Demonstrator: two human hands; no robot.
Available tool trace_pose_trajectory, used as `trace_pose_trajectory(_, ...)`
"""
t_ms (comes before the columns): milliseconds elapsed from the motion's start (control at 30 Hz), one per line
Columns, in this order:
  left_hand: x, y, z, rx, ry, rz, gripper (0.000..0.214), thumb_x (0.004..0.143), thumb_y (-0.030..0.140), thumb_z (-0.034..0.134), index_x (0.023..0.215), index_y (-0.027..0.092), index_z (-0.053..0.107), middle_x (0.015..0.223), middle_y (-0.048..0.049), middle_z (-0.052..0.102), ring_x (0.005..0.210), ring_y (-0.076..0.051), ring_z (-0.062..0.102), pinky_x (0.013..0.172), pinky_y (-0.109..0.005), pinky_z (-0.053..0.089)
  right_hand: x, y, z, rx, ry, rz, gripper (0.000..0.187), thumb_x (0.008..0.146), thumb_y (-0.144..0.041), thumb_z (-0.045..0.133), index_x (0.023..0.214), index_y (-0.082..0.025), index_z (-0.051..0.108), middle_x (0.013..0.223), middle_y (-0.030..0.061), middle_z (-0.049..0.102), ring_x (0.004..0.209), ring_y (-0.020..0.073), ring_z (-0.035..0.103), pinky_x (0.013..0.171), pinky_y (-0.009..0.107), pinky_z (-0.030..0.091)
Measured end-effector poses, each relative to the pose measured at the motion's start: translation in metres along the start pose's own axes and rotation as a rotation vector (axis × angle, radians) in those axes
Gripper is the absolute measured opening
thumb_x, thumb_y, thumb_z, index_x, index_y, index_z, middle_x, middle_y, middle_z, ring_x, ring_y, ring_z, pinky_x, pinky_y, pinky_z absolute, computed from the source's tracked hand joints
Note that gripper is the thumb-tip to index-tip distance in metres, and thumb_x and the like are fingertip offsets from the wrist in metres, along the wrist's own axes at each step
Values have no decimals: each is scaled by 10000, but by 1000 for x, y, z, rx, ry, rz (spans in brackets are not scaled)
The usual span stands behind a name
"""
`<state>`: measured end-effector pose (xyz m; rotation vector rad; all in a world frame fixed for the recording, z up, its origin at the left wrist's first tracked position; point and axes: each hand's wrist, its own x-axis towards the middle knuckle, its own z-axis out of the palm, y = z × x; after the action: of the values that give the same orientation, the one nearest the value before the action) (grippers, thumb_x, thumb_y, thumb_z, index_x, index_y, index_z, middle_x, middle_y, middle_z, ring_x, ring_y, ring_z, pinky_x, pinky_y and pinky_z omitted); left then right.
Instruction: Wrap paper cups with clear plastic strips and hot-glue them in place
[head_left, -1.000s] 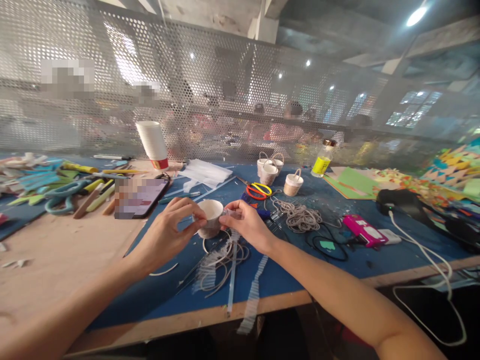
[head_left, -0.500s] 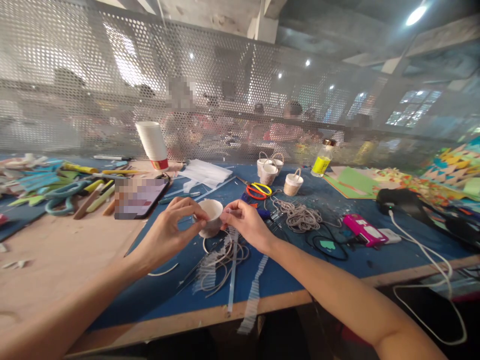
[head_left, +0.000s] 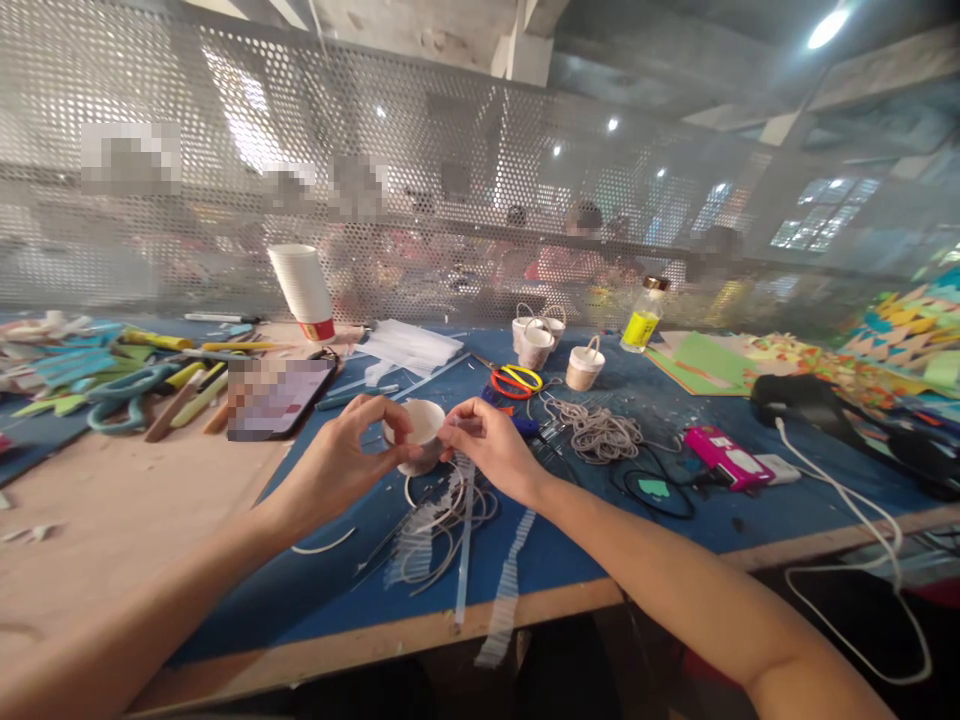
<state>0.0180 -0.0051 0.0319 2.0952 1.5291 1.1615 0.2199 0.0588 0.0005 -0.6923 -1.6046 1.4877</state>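
A small white paper cup is held just above the blue mat. My left hand grips its left side, thumb in front and a finger curled over the rim. On the other side, my right hand has its fingertips pinched together against the cup's edge; what is between them is too small to make out. Below the hands lie thin grey cord and a clear plastic strip. Another crimped clear strip hangs over the table's front edge.
Small cord-handled cups, red-yellow scissors and a cord heap lie beyond my right hand. A magenta device is further right. Leftward are a phone, blue-handled scissors and a paper-cup stack. A perforated screen stands behind.
My left fingers have shifted slightly on the cup, with the index finger now reaching more over the rim. The right hand stays pinched in nearly the same spot.
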Motion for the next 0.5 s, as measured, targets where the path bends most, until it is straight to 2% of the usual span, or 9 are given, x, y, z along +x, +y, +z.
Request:
trace_pose_trajectory(200,1,5,-1,7,-43,33,200,864,379,683,1001,238,723,839,-22,618,901,-247,568,821,-378,430,0,0,-1,16,-8,-5,414,751,-483,819,905,-200,560,764,-27,666,656,146,687,695,279,533)
trace_pose_trajectory(333,2,5,-1,36,-62,108,183,887,366,656,988,259,765,797,-33,649,895,-265,560,845,-417,429,0,1,-1,14,-3,-1,410,750,-486,819,900,-200,566,766,-23,672,661,148,688,695,279,532)
trace_pose_trajectory(500,1,-2,2,48,-57,140,181,917,351,638,1003,267,773,853,-48,634,916,-269,558,833,-424,440,0,0,0,13,-3,5,412,746,-490,821,896,-200,569,771,-24,677,661,148,688,685,276,533)
